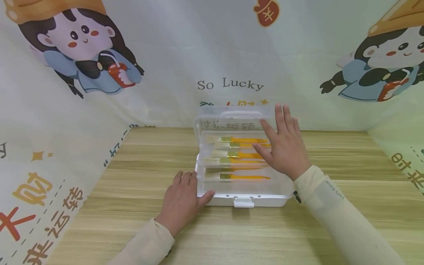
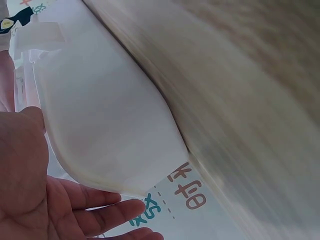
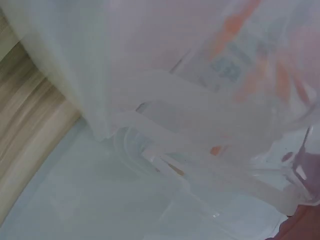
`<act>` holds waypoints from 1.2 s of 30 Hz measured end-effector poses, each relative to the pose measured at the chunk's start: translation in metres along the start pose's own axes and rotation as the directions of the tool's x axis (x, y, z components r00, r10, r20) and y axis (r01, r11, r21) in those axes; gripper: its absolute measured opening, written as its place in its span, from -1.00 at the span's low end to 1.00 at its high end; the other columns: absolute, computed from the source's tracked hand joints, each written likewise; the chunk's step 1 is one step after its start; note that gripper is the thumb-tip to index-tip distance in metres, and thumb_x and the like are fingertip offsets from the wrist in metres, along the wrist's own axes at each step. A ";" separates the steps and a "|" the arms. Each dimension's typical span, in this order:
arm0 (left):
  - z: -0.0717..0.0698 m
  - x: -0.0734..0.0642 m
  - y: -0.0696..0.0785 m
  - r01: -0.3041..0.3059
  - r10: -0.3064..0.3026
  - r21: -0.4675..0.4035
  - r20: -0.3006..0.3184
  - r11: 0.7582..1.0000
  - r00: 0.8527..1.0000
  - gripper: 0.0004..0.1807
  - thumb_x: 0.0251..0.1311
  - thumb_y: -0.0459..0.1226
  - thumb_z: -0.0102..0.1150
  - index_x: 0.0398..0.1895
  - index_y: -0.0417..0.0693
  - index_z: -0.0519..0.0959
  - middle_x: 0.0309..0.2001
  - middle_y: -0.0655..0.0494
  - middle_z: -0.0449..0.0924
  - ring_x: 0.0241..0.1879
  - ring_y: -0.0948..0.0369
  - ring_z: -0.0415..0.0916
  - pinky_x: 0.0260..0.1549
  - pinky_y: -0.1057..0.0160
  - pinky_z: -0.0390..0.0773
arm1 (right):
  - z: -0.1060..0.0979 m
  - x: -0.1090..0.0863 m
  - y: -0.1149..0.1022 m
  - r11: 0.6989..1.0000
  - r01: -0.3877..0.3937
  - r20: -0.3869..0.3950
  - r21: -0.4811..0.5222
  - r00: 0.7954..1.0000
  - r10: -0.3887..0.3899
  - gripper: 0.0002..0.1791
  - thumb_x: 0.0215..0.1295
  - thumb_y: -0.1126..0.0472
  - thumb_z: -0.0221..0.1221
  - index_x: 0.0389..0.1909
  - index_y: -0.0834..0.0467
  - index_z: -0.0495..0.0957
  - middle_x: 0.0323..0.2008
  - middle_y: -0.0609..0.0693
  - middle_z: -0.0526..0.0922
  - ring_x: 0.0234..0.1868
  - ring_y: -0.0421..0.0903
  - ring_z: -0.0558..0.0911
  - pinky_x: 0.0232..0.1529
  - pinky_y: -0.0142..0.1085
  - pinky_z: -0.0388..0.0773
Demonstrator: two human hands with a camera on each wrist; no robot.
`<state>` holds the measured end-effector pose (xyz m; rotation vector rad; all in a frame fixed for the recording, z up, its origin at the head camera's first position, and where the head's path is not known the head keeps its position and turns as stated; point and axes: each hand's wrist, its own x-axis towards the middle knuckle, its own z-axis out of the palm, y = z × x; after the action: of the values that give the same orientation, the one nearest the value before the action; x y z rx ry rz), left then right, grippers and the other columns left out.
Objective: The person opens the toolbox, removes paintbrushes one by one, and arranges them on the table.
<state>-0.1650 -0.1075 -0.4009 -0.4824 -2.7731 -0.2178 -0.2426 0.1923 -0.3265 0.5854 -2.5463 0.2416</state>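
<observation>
A white plastic box (image 1: 218, 195) sits on the table, its clear lid (image 1: 228, 112) raised at the back. Inside lie several paintbrushes (image 1: 248, 177) with orange handles pointing right. My left hand (image 1: 180, 197) rests at the box's front left corner, thumb at the front rim and fingers along the left side. In the left wrist view, those fingers look fairly straight beside the box wall (image 2: 105, 110). My right hand (image 1: 286, 147) is spread with straight fingers at the lid's right end, covering some handle ends. In the right wrist view the translucent plastic is blurred.
The wooden table (image 1: 139, 158) reaches to a printed cloth (image 1: 172, 55) behind and at both sides. A white latch (image 1: 243, 202) is on the box's front. Bare wood lies left and right of the box.
</observation>
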 end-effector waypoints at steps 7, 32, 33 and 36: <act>0.001 0.000 0.000 -0.016 0.016 0.020 -0.020 1.000 1.000 -0.10 0.29 0.27 0.05 0.16 -0.48 0.47 0.07 -0.34 0.53 0.19 -0.24 0.38 -0.11 -0.10 0.61 | 0.005 -0.001 0.000 0.976 0.207 -0.320 -0.060 0.923 -0.216 -0.58 0.23 0.07 0.21 -0.09 0.36 0.56 0.18 0.37 0.42 0.29 0.31 0.34 0.27 0.12 0.30; 0.000 0.000 0.002 -0.030 0.031 0.023 -0.036 0.999 0.999 -0.12 0.28 0.26 0.08 0.14 -0.49 0.48 0.04 -0.33 0.54 0.16 -0.23 0.41 -0.10 -0.08 0.61 | 0.003 -0.007 -0.008 0.995 0.101 0.256 0.013 0.961 -0.101 0.05 0.14 -0.53 0.11 0.39 0.21 0.35 0.35 0.30 0.36 0.33 0.33 0.34 0.30 0.20 0.25; 0.000 0.001 0.002 -0.033 0.033 0.024 -0.038 0.999 0.999 -0.12 0.28 0.25 0.09 0.13 -0.49 0.48 0.04 -0.34 0.54 0.16 -0.23 0.41 -0.10 -0.08 0.61 | 0.002 -0.008 -0.009 0.996 0.085 0.273 0.005 0.958 -0.083 0.04 0.16 -0.53 0.09 0.39 0.21 0.35 0.35 0.30 0.36 0.34 0.33 0.33 0.31 0.20 0.23; 0.001 0.001 0.002 -0.034 0.035 0.024 -0.041 0.999 0.999 -0.12 0.27 0.25 0.09 0.14 -0.50 0.47 0.04 -0.34 0.54 0.16 -0.23 0.41 -0.10 -0.08 0.61 | 0.002 -0.008 -0.011 0.998 0.057 0.296 -0.015 0.954 -0.050 0.00 0.22 -0.53 0.01 0.39 0.20 0.36 0.36 0.29 0.36 0.34 0.33 0.33 0.30 0.23 0.23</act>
<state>-0.1649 -0.1050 -0.4010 -0.5134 -2.7221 -0.1858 -0.2324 0.1849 -0.3319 0.7280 -2.8101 0.1103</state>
